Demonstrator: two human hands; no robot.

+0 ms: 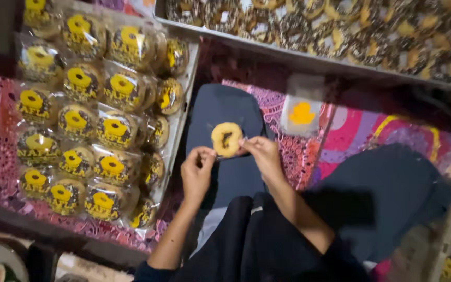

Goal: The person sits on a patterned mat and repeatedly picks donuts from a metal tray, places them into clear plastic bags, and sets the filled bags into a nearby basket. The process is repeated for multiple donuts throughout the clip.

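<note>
Hidden, cropped and blurred parts of the head view

The clear wrapper around the doughnut (226, 139) is too faint to trace, and whether its mouth is sealed cannot be told. The left hand (197, 169) curls inward, so its fingertips are hidden. The upper tray of chocolate doughnuts (309, 58) runs off the top and right edges, its pieces smeared by blur. The tray of wrapped doughnuts (184, 104) is cut at the top, and its overlapping packs hide one another. The pale packet with a yellow mark (301, 112) is too blurred to identify. At the lower right, a clear container (444, 230) is cropped and hazy.
</note>
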